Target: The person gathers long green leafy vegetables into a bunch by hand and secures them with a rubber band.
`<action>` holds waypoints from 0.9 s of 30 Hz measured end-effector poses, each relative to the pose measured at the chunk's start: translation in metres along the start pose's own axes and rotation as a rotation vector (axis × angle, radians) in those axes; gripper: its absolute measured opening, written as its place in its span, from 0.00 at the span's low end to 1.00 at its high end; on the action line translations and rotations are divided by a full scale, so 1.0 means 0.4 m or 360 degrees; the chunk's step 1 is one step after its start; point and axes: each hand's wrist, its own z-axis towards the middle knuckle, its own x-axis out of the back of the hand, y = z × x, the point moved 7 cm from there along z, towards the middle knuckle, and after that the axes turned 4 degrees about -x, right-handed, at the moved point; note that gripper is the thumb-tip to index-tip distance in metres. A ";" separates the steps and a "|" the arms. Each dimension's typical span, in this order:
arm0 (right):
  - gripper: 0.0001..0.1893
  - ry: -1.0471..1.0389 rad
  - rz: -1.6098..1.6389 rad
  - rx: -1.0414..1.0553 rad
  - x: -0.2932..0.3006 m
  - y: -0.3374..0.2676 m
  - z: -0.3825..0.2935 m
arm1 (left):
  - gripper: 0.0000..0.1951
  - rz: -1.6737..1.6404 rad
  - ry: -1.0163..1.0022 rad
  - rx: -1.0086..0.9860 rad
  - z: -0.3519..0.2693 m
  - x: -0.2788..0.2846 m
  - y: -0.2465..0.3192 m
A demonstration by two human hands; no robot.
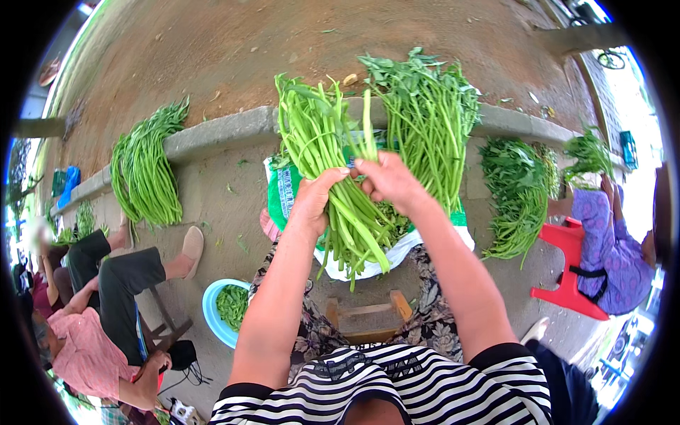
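A thick bunch of long green leafy-vegetable stems is gripped in my left hand, slanting across the middle of the view with its ends hanging below the hand. Just right of it, my right hand pinches a few paler stems that stand upright beside the bunch. Beneath both hands lies a green and white woven plastic bag, with loose greens on it. A larger heap of leafy stems rests behind the right hand, its leaves reaching over the curb.
A concrete curb crosses behind the bag, with bare soil beyond. More greens lie left and right. A blue basin of leaves stands at lower left. Seated people flank me, one on a red plastic stool. A wooden stool is between my legs.
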 end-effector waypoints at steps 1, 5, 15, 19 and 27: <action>0.13 0.0063 -0.0066 0.0049 0.000 0.011 -0.030 | 0.14 -0.0016 -0.0026 0.0042 0.005 -0.007 -0.012; 0.18 0.0221 -0.0556 0.0454 0.006 0.015 -0.095 | 0.15 0.0089 -0.0069 -0.0003 0.013 -0.004 -0.038; 0.31 -0.0236 -0.0547 0.0470 -0.026 0.008 -0.082 | 0.26 0.0222 -0.0320 -0.0192 0.002 -0.042 0.017; 0.33 -0.0459 -0.0239 0.0417 -0.037 -0.022 -0.108 | 0.30 0.0040 -0.0509 -0.0141 -0.014 -0.070 0.019; 0.31 -0.0315 -0.0156 0.0359 -0.023 0.036 -0.052 | 0.25 -0.0033 -0.0410 -0.0167 -0.031 -0.113 0.020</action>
